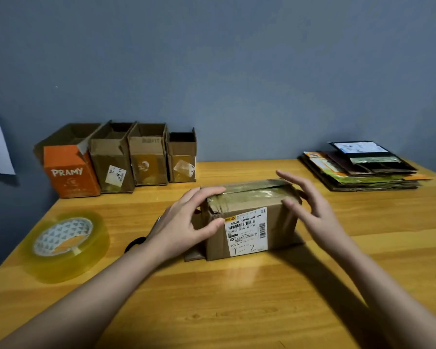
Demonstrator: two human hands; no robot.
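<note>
A small brown cardboard box [252,217] stands in the middle of the wooden table [212,298], its top taped over and a white shipping label on the near face. My left hand [186,220] holds its left end, fingers over the top edge and thumb on the near face. At the box's right end my right hand [310,202] has its fingers straight and spread, close to the box; contact is unclear because the hand is blurred.
A big roll of clear tape [66,243] lies at the left. A dark object [135,243] shows behind my left wrist. Several open cardboard boxes [116,157] line the back left by the wall. A stack of flattened cartons [360,170] lies at the back right.
</note>
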